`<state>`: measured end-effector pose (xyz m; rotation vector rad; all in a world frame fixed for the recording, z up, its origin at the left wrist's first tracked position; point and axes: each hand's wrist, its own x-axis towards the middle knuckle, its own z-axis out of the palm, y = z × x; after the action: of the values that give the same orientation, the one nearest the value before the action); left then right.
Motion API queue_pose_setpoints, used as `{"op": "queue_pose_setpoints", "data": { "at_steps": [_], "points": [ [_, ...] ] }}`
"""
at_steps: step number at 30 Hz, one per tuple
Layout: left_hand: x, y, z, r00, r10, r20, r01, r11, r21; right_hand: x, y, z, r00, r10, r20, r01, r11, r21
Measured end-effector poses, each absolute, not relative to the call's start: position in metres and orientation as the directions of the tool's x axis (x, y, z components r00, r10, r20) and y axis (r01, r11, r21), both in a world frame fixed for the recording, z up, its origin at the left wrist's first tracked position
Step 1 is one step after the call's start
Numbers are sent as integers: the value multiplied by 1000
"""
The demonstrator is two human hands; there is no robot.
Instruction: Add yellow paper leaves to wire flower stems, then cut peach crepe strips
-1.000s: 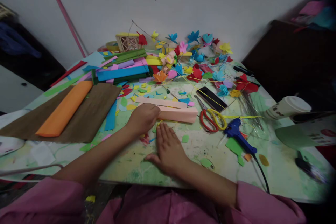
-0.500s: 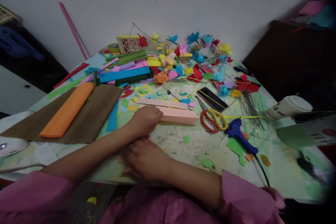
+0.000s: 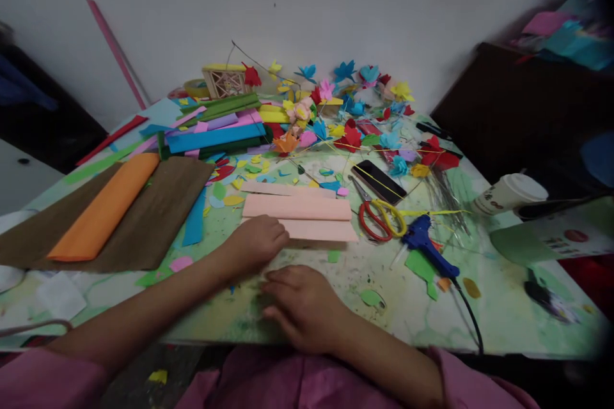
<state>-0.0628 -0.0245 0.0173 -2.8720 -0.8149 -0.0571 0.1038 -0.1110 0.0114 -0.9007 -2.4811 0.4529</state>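
A folded sheet of peach crepe paper (image 3: 297,207) lies in the middle of the table, its near flap slightly raised over a shadow. My left hand (image 3: 259,243) is at its near left corner, fingers curled in on the flap; the fingertips are partly hidden. Closer to me, my right hand (image 3: 304,303) hovers low over the table with fingers loosely apart and nothing in them. Behind the folded sheet is a narrow peach strip (image 3: 288,190). To its right rest scissors (image 3: 381,217) with red and yellow handles.
A blue glue gun (image 3: 429,246) with a cord, a phone (image 3: 378,181) and a paper cup (image 3: 511,193) are on the right. Paper flowers (image 3: 350,135) crowd the back. Orange crepe paper (image 3: 105,208) lies on a brown sheet (image 3: 167,214) at left.
My right hand has moved right, away from my left forearm, and its fingers have spread. My left hand has come nearer to me, and the peach paper's near flap now lies flatter.
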Motion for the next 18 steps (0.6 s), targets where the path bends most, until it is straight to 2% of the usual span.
{"op": "queue_pose_setpoints", "data": {
  "at_steps": [3,6,8,11,18],
  "points": [
    [-69,-36,2,880,469,68,474,-868,-145,137,-109,7,-548,758,353,651,652,-388],
    [-72,-42,-10,875,477,85,484,-867,-116,160,-102,-2,-509,823,252,780,565,-269],
    [-74,-46,-15,848,515,126,526,-847,-76,166,-100,-8,-535,829,161,799,559,-221],
    [-78,-51,-20,797,585,151,593,-805,-12,168,-99,-14,-554,829,72,804,556,-210],
    [-94,-62,-18,772,636,-8,636,-772,-8,178,-102,-17,-506,862,24,846,502,-179]
  ]
}}
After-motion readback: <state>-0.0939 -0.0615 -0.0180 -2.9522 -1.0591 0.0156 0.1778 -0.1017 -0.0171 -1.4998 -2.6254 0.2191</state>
